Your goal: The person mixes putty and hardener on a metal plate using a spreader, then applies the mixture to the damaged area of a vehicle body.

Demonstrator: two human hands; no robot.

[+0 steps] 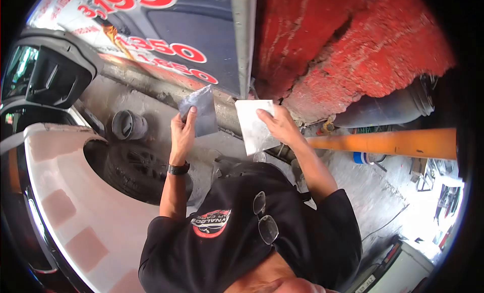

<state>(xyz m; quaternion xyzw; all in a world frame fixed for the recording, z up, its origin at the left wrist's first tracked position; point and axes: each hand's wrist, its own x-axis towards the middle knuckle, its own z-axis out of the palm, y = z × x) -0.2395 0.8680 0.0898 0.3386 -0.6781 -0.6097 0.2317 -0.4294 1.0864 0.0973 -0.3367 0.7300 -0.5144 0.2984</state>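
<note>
My left hand, with a dark watch on its wrist, grips a flat grey sheet by its lower left edge, thumb on top. A white rectangular sheet is pinched in my right hand, which holds its right edge with the thumb across the face. Both sheets are raised in front of my chest, side by side with a narrow gap between them. Grey smudges mark the lower part of the white one. The fingers behind both sheets are hidden.
A car body panel with brownish patches curves along the left, beside a wheel. A bucket stands near the wall. An orange beam crosses the right, below a red wall and a dark barrel.
</note>
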